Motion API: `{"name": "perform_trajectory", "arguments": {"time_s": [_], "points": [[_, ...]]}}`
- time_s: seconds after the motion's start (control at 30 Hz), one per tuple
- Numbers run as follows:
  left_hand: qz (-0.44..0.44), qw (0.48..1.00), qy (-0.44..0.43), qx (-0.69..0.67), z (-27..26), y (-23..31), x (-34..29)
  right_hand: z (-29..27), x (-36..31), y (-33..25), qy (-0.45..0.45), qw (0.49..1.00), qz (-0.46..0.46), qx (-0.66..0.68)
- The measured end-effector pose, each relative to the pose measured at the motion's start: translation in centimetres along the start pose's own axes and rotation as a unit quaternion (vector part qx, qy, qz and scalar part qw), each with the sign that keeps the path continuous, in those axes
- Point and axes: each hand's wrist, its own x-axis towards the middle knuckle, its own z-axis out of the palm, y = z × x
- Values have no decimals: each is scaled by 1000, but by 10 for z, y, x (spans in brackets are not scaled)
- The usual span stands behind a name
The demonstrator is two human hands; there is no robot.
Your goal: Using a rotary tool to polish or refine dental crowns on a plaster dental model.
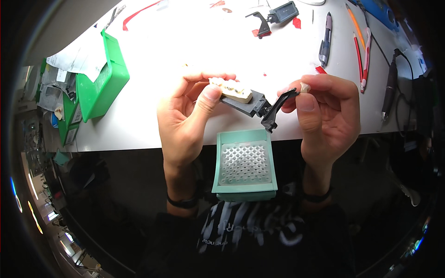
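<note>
Narrowly, a small tooth-coloured piece (305, 88) is pinched between thumb and finger of the right hand (330, 110), near the tip of the black articulator arm (276, 109); whether that tip is touched cannot be told. The dental cast (239, 94), on its dark articulator plate (247, 107), is gripped by the left hand (185, 118). Apparently, close two-handed handling is the step in hand; a steady cast and fine pinch seem called for next. Below, a teal tray (245, 188) with a perforated insert (245, 163) is seen.

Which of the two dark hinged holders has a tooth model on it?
The near holder, in the left hand, bears the cream tooth model; the far holder lies on the table without one.
</note>
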Motion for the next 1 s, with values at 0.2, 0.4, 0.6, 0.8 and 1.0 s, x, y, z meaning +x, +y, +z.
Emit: {"name": "perform_trajectory", "arguments": {"time_s": [0.2, 0.4, 0.6, 0.8, 1.0], "points": [[4, 1000, 3, 8, 2, 5, 1, 1, 1, -4, 12, 1000, 7, -6], [3, 999, 22, 39, 5, 5, -1, -1, 0, 0, 21, 999, 15, -30], [17, 998, 13, 65, 3, 8, 0, 2, 6, 3, 18, 996, 30, -82], [24, 999, -7, 25, 6, 4, -3, 4, 15, 5, -71, 973, -63, -211], [25, 999, -18, 9, 7, 7, -2, 11, 17, 3, -137, 957, -67, -246]]}}
